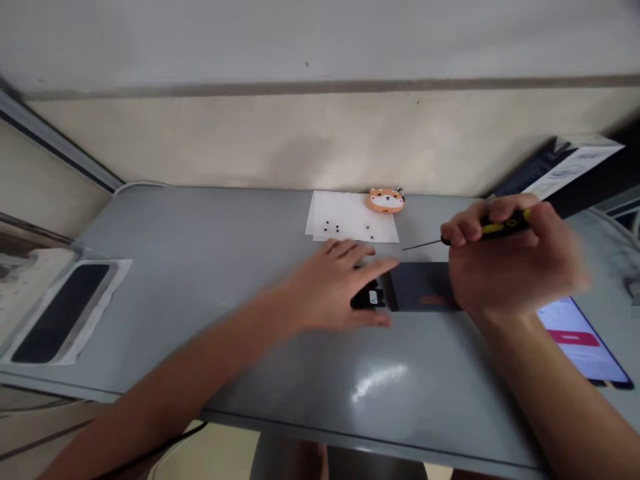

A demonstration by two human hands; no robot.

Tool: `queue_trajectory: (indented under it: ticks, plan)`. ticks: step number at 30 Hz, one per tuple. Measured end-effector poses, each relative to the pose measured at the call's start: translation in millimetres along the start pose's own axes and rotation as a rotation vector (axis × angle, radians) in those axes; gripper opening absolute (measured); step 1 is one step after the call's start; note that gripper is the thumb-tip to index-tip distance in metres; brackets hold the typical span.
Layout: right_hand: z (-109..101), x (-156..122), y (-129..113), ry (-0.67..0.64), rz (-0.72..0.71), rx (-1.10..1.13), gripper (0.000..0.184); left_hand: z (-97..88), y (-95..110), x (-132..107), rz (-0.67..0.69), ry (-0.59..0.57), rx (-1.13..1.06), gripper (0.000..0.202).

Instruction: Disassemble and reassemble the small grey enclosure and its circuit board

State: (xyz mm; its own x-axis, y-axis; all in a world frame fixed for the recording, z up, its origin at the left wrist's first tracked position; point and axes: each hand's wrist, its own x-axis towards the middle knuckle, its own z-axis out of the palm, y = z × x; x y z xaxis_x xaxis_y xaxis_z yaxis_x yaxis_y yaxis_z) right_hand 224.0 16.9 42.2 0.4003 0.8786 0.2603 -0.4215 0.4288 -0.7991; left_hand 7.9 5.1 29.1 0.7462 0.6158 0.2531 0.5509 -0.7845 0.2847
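My right hand (pixel 515 260) is wrapped round the black and yellow handle of a screwdriver (pixel 505 225). Its thin shaft points left, above the table. Below lies a dark, flat, phone-like device (pixel 420 287), partly covered by both hands. My left hand (pixel 340 283) reaches over the device's left end with fingers spread, slightly blurred. Between its thumb and fingers shows a black part with a small white label (pixel 373 297). Whether the left fingers touch the device I cannot tell. Behind it, several tiny dark screws (pixel 332 227) lie on white paper (pixel 350 210).
An orange animal-faced case (pixel 386 200) sits on the paper's far right corner. A lit phone (pixel 583 340) lies at the right, under my forearm. Another dark phone (pixel 63 313) rests on white material at the left. A box (pixel 560 163) stands at the back right of the grey table (pixel 200 253).
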Motion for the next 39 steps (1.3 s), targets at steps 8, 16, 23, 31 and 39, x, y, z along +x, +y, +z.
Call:
queue_trajectory:
  ticks: [8,16,23,31,39]
  plan:
    - [0,-14,5,-0.234,-0.031,-0.132,0.031,28.1,0,-25,-0.042,0.037,-0.081,0.055]
    - [6,-34,5,-0.25,-0.355,-0.307,0.03,21.3,10,-23,0.082,0.181,-0.072,0.055]
    - [-5,-19,-2,-0.427,-0.596,-0.818,0.027,23.5,33,-25,0.382,0.217,-0.003,0.04]
    - [-39,-14,-12,-0.592,-0.371,-1.241,0.015,32.5,36,-21,0.41,0.115,0.126,0.051]
    - [-49,-24,-3,-0.781,-0.413,-1.407,0.013,-6.1,5,-21,0.118,0.249,0.0,0.04]
